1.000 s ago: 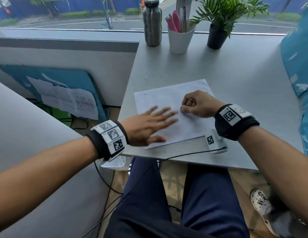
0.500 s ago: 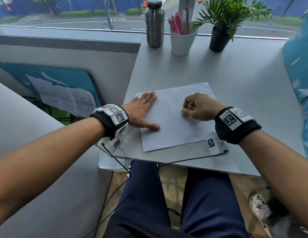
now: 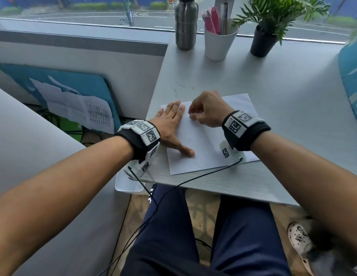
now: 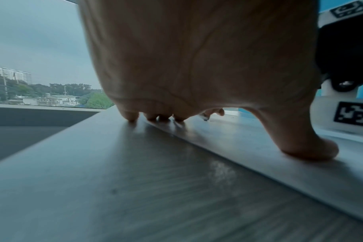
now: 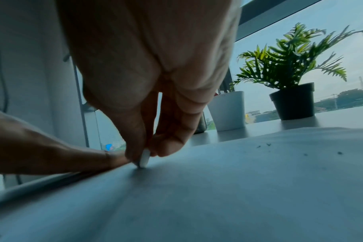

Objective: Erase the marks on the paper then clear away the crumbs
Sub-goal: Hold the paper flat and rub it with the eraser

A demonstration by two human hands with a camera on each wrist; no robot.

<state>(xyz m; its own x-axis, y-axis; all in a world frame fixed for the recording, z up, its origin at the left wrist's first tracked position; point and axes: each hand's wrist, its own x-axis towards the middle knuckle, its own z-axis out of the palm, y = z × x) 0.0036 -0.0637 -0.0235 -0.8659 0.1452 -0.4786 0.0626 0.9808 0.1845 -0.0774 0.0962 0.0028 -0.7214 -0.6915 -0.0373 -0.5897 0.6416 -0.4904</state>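
A white sheet of paper (image 3: pixel 205 148) lies on the grey desk (image 3: pixel 273 92). My left hand (image 3: pixel 171 124) lies flat with straight fingers on the paper's left edge, thumb spread toward me. My right hand (image 3: pixel 207 112) is curled and pinches a small white eraser (image 5: pixel 144 158), whose tip touches the paper close beside the left hand's fingers. Dark crumbs (image 3: pixel 181 88) lie on the desk beyond the paper's far left corner, and a few specks (image 5: pixel 304 153) sit on the paper. In the left wrist view the left fingertips (image 4: pixel 132 116) press down at the paper's edge (image 4: pixel 238 157).
At the back of the desk stand a steel bottle (image 3: pixel 186 22), a white cup of pens (image 3: pixel 219 42) and a potted plant (image 3: pixel 267 36). The desk's left edge drops to the floor with papers (image 3: pixel 78 104). A blue cushion (image 3: pixel 351 76) is at the right.
My left hand swept from the middle of the paper to its left edge and settled flat there. My right hand with the eraser shifted left and away, close to the left fingers.
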